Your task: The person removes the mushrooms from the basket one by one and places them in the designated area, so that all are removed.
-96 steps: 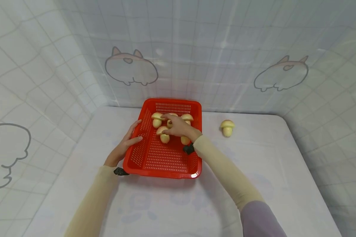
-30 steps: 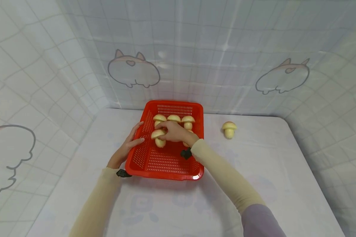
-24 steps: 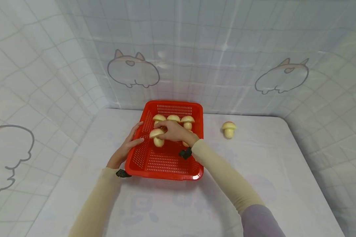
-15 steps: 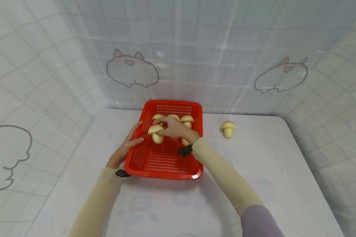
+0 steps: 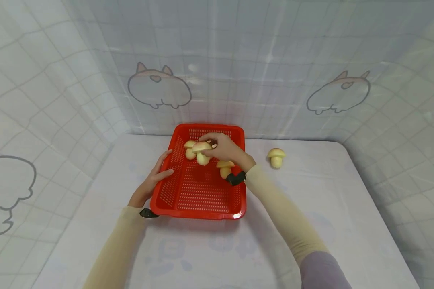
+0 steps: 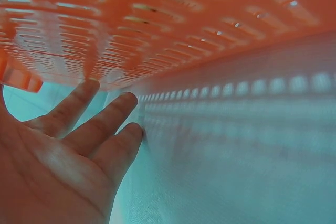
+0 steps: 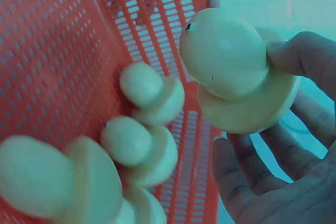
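Held mushroom (image 5: 202, 154) in right hand (image 5: 226, 147), over the 12 o'clock part of red basket (image 5: 202, 196): slip and knock risk.
Right fingers pinch it between thumb and fingertips; in the right wrist view it looks clear of the others. Left hand (image 5: 152, 179) at the 9 o'clock rim, fingers loosely spread, not clenched. Judged hazards: (a) fingertip hold on a rounded, smooth-looking piece, could roll out and drop; (b) neighbour mushroom (image 5: 190, 154) just beside it, 11 o'clock, liable to topple if bumped; (c) wrist camera (image 5: 236, 178) close by the 3 o'clock mushroom (image 5: 224, 171), could drag it; (d) basket may slide if brushed, bracing light. Outer mushroom (image 5: 276, 157) on bench (image 5: 300, 228), well apart, between 2 and 3 o'clock.
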`<act>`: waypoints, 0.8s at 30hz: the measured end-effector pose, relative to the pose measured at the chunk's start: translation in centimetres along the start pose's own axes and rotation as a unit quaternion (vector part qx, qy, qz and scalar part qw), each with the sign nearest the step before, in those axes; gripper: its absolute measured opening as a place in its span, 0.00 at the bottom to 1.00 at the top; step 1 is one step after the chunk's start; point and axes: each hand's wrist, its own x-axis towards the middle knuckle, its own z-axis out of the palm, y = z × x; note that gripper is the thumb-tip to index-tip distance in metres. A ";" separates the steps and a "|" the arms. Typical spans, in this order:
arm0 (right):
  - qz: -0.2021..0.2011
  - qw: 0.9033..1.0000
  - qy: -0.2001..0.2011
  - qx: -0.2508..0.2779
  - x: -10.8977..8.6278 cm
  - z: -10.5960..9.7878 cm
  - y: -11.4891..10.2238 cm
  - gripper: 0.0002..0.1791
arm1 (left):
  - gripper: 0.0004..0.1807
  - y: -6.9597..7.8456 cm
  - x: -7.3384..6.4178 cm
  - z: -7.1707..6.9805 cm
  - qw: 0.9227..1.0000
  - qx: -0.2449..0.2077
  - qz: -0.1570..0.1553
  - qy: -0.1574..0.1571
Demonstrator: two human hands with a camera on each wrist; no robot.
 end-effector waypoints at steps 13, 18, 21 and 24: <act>0.018 0.999 0.045 -0.014 -1.6 -3.9 1.0 0.23 | 0.40 -0.2 0.1 -0.2 1.000 -0.002 0.005 0.005; 0.037 0.997 0.064 -0.008 -2.5 -6.0 2.0 0.25 | 0.41 -0.1 0.1 -0.3 1.000 0.005 -0.003 0.008; 0.052 0.996 0.077 -0.005 -3.4 -7.3 2.4 0.26 | 0.41 -0.1 0.1 -0.2 1.000 0.007 -0.004 0.008; 0.062 0.994 0.091 -0.002 -4.2 -8.4 2.9 0.26 | 0.40 -0.2 0.1 -0.2 1.000 0.007 -0.003 0.009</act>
